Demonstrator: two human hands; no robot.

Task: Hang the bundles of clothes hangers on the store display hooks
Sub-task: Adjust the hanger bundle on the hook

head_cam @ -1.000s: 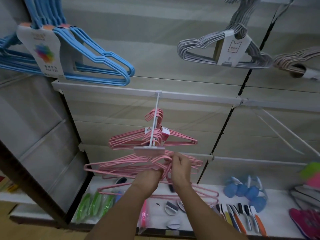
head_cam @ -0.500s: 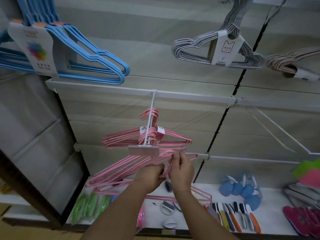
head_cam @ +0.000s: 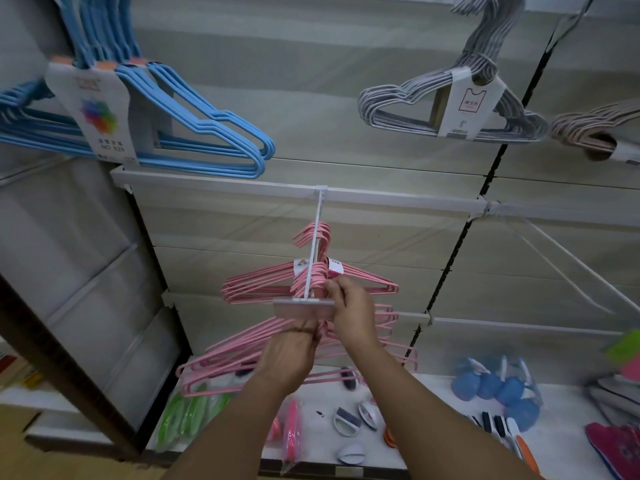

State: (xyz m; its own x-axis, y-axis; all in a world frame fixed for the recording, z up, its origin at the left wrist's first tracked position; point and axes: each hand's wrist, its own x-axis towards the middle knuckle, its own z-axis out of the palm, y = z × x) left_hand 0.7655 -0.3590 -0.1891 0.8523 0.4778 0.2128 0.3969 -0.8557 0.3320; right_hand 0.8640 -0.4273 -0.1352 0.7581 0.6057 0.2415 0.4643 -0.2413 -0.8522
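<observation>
Two bare hands reach up to a white display hook (head_cam: 313, 251) that sticks out from a white rail (head_cam: 398, 199) on the store wall. One bundle of pink hangers (head_cam: 263, 284) already hangs on this hook, with a small paper label round its necks. A see-through price tag holder (head_cam: 301, 308) sits at the front tip of the hook.

The left hand (head_cam: 289, 362) is just under the tag holder. Its fingers curl round the top of a second pink hanger bundle (head_cam: 228, 363), which hangs below the hook and spreads out to both sides. The right hand (head_cam: 353, 315) is higher up, right beside the hook tip. Its fingers curl in and pinch the pink wire there, close to the tag holder. The two hands touch each other.

High on the left hang blue hangers (head_cam: 194, 133) with a white card. High on the right hang grey hangers (head_cam: 450, 105) with a white label. A white shelf (head_cam: 433, 448) below holds small brushes (head_cam: 348, 419), green packs (head_cam: 183, 414) and blue round things (head_cam: 498, 386)
</observation>
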